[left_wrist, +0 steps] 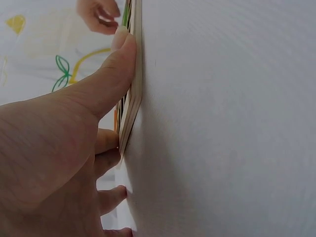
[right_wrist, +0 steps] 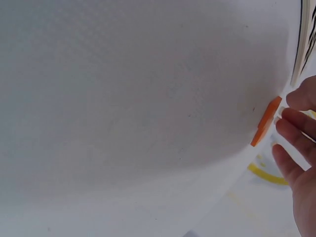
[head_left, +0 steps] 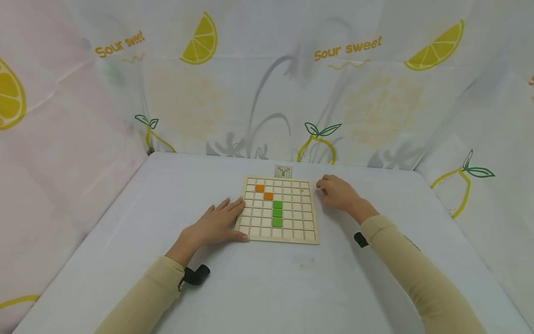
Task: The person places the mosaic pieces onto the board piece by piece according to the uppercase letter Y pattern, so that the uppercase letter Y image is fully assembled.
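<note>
Hand positions at a square, pale wooden grid board [head_left: 277, 240] lying flat on a white cloth-covered table [head_left: 267, 297]. Nearest, two beige sleeves [head_left: 143, 294] end above black wrist-worn devices [head_left: 197, 274]. The left hand [head_left: 219, 222] lies with fingers straight and spread against the board's left edge, its thumb at the near-left corner, presumably to keep the board from sliding. Three green square tiles [head_left: 277, 213] form a column within the grid; two orange square tiles [head_left: 268, 196] step diagonally up-left from it. To the right of the board, the right hand [head_left: 338, 192] is beside a loose, flat orange piece [right_wrist: 267, 121], fingers bent, thumb and fingertips slightly apart; contact cannot be told. Just beyond the board, a small printed card [head_left: 283, 171] with a coloured grid faces the person, probably for easy viewing. Farthest, the white lemon-print backdrop [head_left: 267, 28] reads "Sour sweet" twice, in orange; no brand is legible.
</note>
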The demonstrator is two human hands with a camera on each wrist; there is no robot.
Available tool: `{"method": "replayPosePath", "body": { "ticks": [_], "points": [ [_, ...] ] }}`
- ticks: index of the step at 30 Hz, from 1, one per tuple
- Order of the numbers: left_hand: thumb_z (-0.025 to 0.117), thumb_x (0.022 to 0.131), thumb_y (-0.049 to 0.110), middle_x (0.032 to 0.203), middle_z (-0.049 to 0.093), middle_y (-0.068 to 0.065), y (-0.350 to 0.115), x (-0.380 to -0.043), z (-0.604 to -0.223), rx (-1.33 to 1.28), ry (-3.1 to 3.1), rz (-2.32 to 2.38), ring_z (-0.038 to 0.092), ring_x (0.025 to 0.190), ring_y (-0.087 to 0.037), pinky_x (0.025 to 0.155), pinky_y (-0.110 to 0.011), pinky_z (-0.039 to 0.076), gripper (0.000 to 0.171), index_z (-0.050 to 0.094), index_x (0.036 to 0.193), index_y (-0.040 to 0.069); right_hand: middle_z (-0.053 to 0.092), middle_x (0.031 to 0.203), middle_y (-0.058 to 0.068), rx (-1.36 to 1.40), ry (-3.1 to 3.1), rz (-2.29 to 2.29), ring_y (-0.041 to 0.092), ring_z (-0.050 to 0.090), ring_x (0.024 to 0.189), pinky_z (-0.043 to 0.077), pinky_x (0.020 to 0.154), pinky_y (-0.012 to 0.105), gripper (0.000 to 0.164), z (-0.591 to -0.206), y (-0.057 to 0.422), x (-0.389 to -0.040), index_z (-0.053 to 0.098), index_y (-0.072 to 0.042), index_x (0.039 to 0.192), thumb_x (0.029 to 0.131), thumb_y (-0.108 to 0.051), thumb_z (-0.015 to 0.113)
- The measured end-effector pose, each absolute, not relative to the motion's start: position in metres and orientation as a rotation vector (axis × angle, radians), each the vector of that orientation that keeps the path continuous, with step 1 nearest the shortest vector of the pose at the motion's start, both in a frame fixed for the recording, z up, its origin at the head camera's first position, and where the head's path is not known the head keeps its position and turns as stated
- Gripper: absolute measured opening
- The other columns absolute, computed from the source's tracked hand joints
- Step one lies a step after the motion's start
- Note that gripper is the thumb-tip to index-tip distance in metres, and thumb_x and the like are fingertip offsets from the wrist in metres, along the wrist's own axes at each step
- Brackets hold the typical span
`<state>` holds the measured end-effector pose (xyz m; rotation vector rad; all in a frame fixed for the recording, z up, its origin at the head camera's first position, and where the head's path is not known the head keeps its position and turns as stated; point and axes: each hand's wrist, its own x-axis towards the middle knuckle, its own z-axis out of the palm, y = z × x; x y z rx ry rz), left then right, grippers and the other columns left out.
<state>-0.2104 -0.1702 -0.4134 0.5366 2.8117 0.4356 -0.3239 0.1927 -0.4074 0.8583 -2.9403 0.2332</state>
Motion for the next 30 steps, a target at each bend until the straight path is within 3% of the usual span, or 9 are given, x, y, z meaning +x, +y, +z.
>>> {"method": "replayPosePath", "body": {
  "ticks": [10,30],
  "points": [
    [0.07,0.082,0.062,0.167,0.02,-0.005,-0.169,-0.21,-0.413,0.534,2.811,0.429,0.014,0.154,-0.042,0.117,-0.07,0.017,0.104,0.023,0.159,0.011,0.06,0.088,0.006,0.772,-2.979,0.154,0.024,0.054,0.083,0.049,0.073,0.039,0.014,-0.408,0.197,-0.322,0.07,-0.005,0.101,0.091,0.0,0.061],
    [0.069,0.082,0.064,0.167,0.019,-0.004,-0.172,-0.211,-0.416,0.544,2.814,0.439,0.013,0.154,-0.041,0.117,-0.07,0.017,0.104,0.022,0.159,0.012,0.06,0.093,0.008,0.752,-3.005,0.122,0.026,0.053,0.087,0.051,0.078,0.04,0.024,-0.408,0.199,-0.314,0.069,-0.005,0.105,0.084,0.006,0.065]
  ]
}}
